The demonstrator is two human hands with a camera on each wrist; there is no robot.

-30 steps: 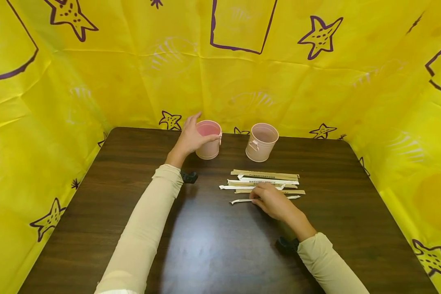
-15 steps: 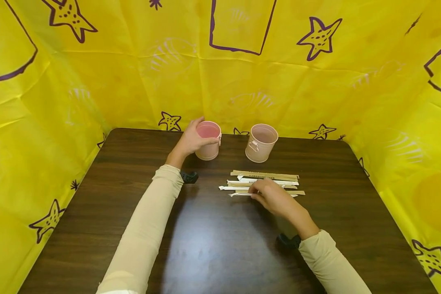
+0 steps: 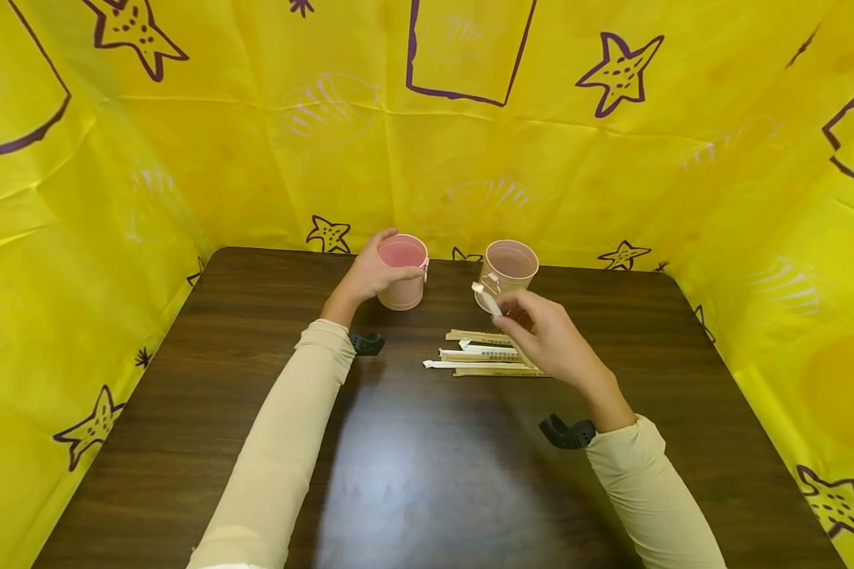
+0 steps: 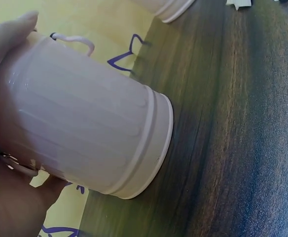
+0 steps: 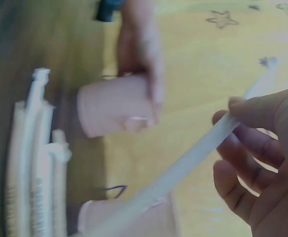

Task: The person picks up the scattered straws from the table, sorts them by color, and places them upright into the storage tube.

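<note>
My left hand (image 3: 370, 273) grips the left pink bucket (image 3: 402, 294) near its rim, thumb across the front; in the left wrist view this bucket (image 4: 85, 113) stands with its base on the table. Between thumb and fingers my right hand (image 3: 551, 336) pinches a white paper-wrapped straw (image 3: 487, 299), lifted off the table and tilted. The straw (image 5: 183, 165) runs slantwise across the right wrist view, blurred. In the head view its tip overlaps a second pink bucket (image 3: 515, 273), which stands further right with a small handle on its side.
Several wrapped straws (image 3: 470, 365), white and brown, lie side by side on the dark wooden table (image 3: 398, 474), partly hidden behind my right hand. Yellow cloth (image 3: 427, 166) with starfish drawings rises behind the buckets and along both sides.
My right hand has picked up the nearest white straw from beside the others and raised it towards the right bucket. The left hand stays on the left bucket.
</note>
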